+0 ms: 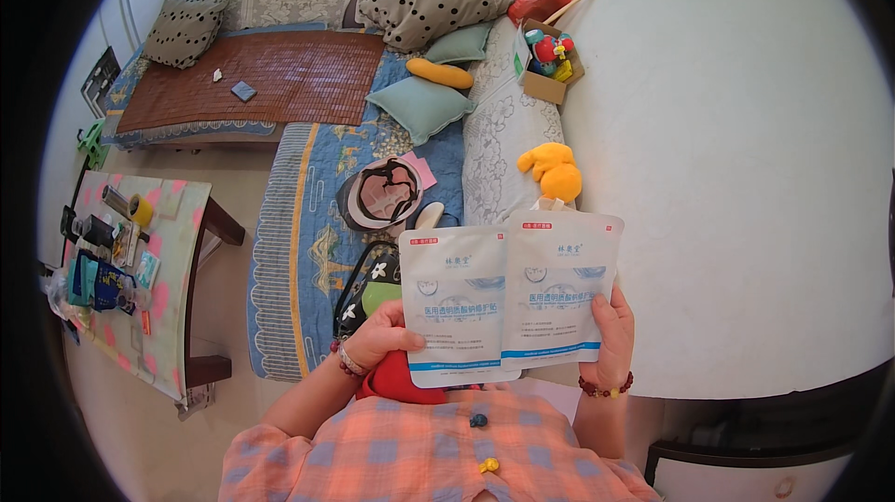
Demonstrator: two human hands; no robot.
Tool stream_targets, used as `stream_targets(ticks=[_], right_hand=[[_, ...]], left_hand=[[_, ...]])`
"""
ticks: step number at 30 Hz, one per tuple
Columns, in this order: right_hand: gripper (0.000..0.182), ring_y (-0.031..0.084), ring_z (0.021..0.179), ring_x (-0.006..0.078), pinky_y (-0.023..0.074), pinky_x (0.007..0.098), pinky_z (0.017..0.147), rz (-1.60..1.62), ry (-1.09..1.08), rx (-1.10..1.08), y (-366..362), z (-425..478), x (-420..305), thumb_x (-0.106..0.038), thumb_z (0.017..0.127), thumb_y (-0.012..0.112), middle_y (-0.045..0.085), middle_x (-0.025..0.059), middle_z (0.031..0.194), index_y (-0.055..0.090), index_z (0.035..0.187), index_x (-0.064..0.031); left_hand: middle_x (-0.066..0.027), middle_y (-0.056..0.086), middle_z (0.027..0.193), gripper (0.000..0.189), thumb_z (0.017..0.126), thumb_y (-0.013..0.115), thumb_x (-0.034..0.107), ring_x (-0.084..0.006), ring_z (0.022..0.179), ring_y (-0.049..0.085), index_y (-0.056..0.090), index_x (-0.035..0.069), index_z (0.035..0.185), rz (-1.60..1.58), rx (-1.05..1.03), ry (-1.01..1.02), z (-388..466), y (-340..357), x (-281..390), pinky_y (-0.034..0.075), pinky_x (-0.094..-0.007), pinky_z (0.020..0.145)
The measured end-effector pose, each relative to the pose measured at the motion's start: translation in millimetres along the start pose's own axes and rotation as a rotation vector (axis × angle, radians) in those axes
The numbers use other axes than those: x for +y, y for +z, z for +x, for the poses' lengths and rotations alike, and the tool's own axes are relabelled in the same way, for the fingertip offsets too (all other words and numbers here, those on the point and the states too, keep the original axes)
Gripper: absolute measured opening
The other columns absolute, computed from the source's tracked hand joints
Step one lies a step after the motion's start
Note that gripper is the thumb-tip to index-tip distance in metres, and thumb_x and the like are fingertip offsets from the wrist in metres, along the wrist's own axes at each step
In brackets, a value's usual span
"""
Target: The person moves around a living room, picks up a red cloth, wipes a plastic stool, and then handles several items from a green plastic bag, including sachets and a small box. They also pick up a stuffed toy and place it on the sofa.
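Observation:
Two white flat sachets with blue printing are held up side by side in front of my chest. My left hand (pixel 387 339) grips the left sachet (pixel 456 334) by its lower left edge, thumb on the front. The right sachet (pixel 559 327) is pinched at its right edge by my right hand (pixel 611 334), the thumb again in front. Its left edge overlaps the other sachet. Both bear writing and stand roughly upright, printed faces towards me. Behind my left hand, a red cloth-like item (pixel 398 379) and a black bag with white flowers (pixel 374 285) are partly hidden.
A sofa with a blue quilted cover (pixel 301 222) holds a cap (pixel 384 191), cushions (pixel 423 107) and a brown mat (pixel 259 75). Along the sofa back lie an orange plush toy (pixel 556 170) and a cardboard box (pixel 545 89) of small items. At left stands a cluttered table (pixel 164 222).

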State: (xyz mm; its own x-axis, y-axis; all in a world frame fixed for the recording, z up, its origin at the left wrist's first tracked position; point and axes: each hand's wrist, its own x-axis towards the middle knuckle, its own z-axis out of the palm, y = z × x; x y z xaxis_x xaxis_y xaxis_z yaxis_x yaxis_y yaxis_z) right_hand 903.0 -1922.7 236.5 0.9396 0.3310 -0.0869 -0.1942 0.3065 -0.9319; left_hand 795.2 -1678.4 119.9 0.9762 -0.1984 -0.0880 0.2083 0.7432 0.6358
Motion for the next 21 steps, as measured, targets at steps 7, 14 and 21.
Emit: stream_targets(ticks=[7, 14, 21], right_hand=[[0.034, 0.057, 0.096, 0.0164, 0.0473, 0.0295, 0.082, -0.005, -0.006, 0.009, -1.2, -0.3, 1.4, -0.008, 0.088, 0.048, 0.057, 0.0111, 0.110, 0.045, 0.120, 0.0032], [0.031, 0.057, 0.094, 0.0151, 0.0472, 0.0286, 0.081, -0.003, -0.006, 0.023, -3.3, -1.3, 1.5, -0.008, 0.088, 0.049, 0.058, 0.0101, 0.108, 0.047, 0.117, 0.0026], [0.032, 0.057, 0.094, 0.0152, 0.0467, 0.0289, 0.081, -0.005, -0.006, 0.035, -1.6, -2.4, 0.6, -0.009, 0.088, 0.050, 0.058, 0.0095, 0.109, 0.047, 0.117, 0.0026]], left_hand=[[-0.0129, 0.059, 0.111, 0.046, 0.070, 0.062, 0.004, -0.0179, 0.099, 0.058, 0.053, -0.002, 0.115, -0.004, 0.014, -0.003, -0.8, -0.8, -1.4, 0.045, -0.0320, 0.089], [-0.0134, 0.059, 0.112, 0.047, 0.071, 0.062, 0.004, -0.0182, 0.099, 0.058, 0.052, -0.002, 0.116, -0.001, 0.021, 0.000, -0.2, 0.5, -1.5, 0.045, -0.0322, 0.089], [-0.0126, 0.058, 0.113, 0.049, 0.071, 0.062, 0.005, -0.0177, 0.101, 0.057, 0.051, -0.002, 0.118, 0.024, 0.017, 0.003, -1.4, -0.9, -2.1, 0.044, -0.0318, 0.089]])
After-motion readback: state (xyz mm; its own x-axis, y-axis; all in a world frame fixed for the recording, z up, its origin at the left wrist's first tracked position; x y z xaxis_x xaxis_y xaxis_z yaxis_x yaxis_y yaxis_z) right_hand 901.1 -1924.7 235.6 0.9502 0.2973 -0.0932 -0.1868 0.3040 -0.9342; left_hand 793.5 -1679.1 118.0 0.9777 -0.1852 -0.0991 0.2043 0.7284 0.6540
